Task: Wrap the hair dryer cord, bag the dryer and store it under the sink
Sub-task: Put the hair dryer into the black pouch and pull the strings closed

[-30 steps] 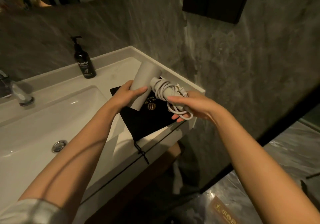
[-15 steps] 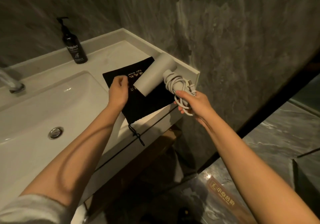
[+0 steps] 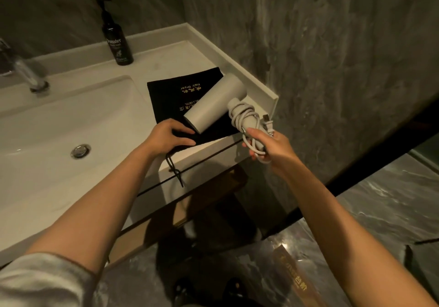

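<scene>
In the head view, the right hand (image 3: 269, 149) is gripping the cord-wrapped handle of the grey hair dryer (image 3: 215, 103) at centre right, barrel pointing toward centre frame above the counter edge. The left hand (image 3: 169, 137) is pinching the near edge of the black drawstring bag (image 3: 175, 93) lying flat on the counter (image 3: 166, 57) right of the sink basin (image 3: 59, 126); a pump bottle (image 3: 116, 43) is standing at upper left

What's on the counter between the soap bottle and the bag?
Nothing: in the head view the counter is bare between the bottle and the bag.
</scene>
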`<action>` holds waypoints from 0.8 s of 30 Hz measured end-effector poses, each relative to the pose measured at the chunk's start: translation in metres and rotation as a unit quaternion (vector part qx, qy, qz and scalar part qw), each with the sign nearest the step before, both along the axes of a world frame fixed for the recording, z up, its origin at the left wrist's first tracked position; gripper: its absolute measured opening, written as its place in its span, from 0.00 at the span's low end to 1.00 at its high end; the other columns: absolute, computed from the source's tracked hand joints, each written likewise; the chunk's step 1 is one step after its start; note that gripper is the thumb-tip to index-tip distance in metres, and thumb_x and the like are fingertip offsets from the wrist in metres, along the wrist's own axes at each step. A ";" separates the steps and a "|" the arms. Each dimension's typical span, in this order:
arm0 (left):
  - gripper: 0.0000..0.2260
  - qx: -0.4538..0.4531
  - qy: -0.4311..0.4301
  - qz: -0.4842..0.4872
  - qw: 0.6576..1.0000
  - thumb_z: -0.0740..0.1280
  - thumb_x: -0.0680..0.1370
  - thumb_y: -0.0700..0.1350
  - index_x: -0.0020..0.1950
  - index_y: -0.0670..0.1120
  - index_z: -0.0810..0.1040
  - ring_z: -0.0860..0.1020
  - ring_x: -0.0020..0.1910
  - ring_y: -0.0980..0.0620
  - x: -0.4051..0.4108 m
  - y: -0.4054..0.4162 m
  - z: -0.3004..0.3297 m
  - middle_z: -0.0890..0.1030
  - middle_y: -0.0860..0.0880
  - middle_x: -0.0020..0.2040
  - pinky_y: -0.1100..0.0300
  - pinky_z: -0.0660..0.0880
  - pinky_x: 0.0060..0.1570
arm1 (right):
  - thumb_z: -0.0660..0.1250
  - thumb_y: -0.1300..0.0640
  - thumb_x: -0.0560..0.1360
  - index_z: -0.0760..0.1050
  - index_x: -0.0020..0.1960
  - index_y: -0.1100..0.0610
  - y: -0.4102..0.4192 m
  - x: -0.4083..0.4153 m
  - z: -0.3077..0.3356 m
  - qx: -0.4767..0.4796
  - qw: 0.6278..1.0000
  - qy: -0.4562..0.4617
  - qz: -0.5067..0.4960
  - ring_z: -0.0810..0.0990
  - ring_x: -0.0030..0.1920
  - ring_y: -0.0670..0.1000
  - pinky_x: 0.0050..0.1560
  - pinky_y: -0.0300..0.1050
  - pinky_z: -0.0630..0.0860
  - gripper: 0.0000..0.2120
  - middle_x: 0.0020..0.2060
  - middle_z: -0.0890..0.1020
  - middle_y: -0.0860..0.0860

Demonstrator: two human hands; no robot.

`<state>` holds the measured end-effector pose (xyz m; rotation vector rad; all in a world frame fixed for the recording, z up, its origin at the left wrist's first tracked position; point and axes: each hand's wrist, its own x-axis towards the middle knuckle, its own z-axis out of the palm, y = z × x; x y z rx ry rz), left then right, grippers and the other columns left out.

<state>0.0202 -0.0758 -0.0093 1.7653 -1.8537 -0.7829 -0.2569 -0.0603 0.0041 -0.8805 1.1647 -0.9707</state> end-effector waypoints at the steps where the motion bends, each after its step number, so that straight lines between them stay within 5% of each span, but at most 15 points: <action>1: 0.12 0.001 0.021 0.012 1.000 0.75 0.70 0.45 0.53 0.46 0.84 0.76 0.56 0.48 0.000 0.000 0.000 0.80 0.45 0.55 0.52 0.71 0.60 | 0.75 0.53 0.68 0.80 0.46 0.62 0.000 -0.001 -0.001 0.003 1.000 -0.007 0.010 0.79 0.26 0.50 0.25 0.38 0.75 0.13 0.34 0.84 0.60; 6: 0.08 -0.007 0.105 0.155 0.982 0.67 0.77 0.39 0.53 0.39 0.82 0.75 0.45 0.49 -0.009 -0.001 0.005 0.80 0.44 0.47 0.59 0.72 0.42 | 0.74 0.51 0.68 0.82 0.45 0.59 0.001 -0.003 0.002 -0.012 0.997 -0.040 0.068 0.80 0.27 0.49 0.26 0.38 0.75 0.11 0.35 0.85 0.59; 10: 0.12 0.025 0.291 0.281 0.914 0.63 0.79 0.40 0.60 0.38 0.78 0.74 0.38 0.52 -0.013 -0.001 0.016 0.78 0.46 0.45 0.64 0.70 0.33 | 0.71 0.54 0.72 0.80 0.48 0.61 0.000 -0.003 0.008 -0.025 0.989 -0.071 0.126 0.80 0.27 0.47 0.24 0.36 0.75 0.11 0.34 0.83 0.58; 15: 0.16 0.049 0.409 0.272 0.870 0.69 0.77 0.49 0.61 0.42 0.79 0.80 0.41 0.53 -0.007 -0.001 0.034 0.82 0.48 0.45 0.63 0.77 0.37 | 0.64 0.56 0.76 0.79 0.44 0.62 0.004 -0.011 0.010 -0.034 0.974 -0.026 0.222 0.75 0.22 0.45 0.20 0.34 0.70 0.10 0.28 0.82 0.54; 17: 0.17 0.044 0.405 0.264 0.874 0.69 0.77 0.50 0.62 0.43 0.79 0.80 0.40 0.54 -0.008 -0.002 0.037 0.83 0.47 0.49 0.63 0.77 0.38 | 0.63 0.56 0.77 0.78 0.41 0.63 0.008 -0.014 0.008 -0.027 0.967 -0.010 0.252 0.73 0.19 0.43 0.19 0.33 0.68 0.12 0.23 0.80 0.50; 19: 0.18 0.033 0.394 0.249 0.884 0.68 0.77 0.50 0.63 0.43 0.78 0.80 0.48 0.50 -0.010 -0.003 0.040 0.82 0.43 0.58 0.57 0.76 0.51 | 0.63 0.56 0.76 0.77 0.40 0.64 0.011 -0.017 0.004 -0.015 0.961 -0.001 0.276 0.71 0.18 0.42 0.18 0.32 0.67 0.13 0.20 0.78 0.48; 24: 0.18 0.018 0.363 0.211 0.907 0.68 0.77 0.51 0.63 0.42 0.79 0.71 0.66 0.37 -0.011 -0.001 0.043 0.78 0.38 0.63 0.44 0.64 0.67 | 0.67 0.52 0.72 0.79 0.42 0.62 0.011 -0.018 0.000 0.023 0.957 -0.003 0.291 0.71 0.19 0.43 0.18 0.32 0.66 0.12 0.26 0.81 0.53</action>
